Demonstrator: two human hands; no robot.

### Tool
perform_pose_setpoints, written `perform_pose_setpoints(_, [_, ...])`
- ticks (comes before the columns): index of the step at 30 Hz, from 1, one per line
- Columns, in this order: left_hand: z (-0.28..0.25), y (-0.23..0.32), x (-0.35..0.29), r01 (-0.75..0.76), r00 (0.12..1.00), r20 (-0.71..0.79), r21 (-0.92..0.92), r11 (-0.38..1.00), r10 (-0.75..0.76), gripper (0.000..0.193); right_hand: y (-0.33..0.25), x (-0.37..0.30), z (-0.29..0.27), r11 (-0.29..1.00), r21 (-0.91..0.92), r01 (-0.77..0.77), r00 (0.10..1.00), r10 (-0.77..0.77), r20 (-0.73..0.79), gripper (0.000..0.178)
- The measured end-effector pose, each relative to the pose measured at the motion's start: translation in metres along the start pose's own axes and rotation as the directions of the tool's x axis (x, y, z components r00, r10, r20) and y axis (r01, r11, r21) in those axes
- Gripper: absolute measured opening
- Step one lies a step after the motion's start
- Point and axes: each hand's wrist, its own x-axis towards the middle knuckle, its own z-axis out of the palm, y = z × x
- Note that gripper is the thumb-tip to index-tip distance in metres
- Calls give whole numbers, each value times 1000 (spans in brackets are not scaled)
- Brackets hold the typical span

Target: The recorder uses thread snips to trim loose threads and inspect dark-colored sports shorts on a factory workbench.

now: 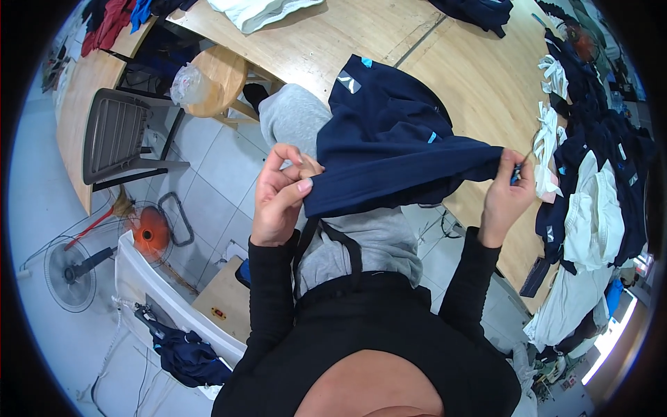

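A navy garment is stretched between my hands above my lap, its far part lying over the table edge. Small light-blue tabs and a pale label show on its cloth. My left hand pinches the near left corner between thumb and fingers. At the other end of the folded edge, my right hand grips the cloth. A small blue item with a thin tip also sits in the right fingers; its kind is mostly hidden.
The wooden table carries piled navy garments and white garments at right, plus white straps. At left stand a wooden stool with a plastic-wrapped cup, a grey chair and a fan.
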Motion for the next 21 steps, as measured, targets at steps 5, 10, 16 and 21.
perform_pose_setpoints(5, [8, 4, -4, -30, 1000, -2, 84, 996, 30, 33, -3, 16, -8, 1000, -13, 22, 999, -22, -42, 19])
perform_pose_setpoints(10, [17, -1, -1, 83, 996, 12, 49, 995, -84, 29, 8, 15, 4, 993, -56, 108, 994, -107, 27, 13])
perform_pose_setpoints(16, [-8, -31, -16, 54, 994, -102, 79, 995, -46, 47, 122, 12, -10, 830, -547, -111, 921, 293, 257, 32])
perform_pose_setpoints(21, [12, -19, -6, -27, 971, -239, -187, 982, -19, 59, 184, 12, -56, 698, -716, -24, 969, 192, 155, 49])
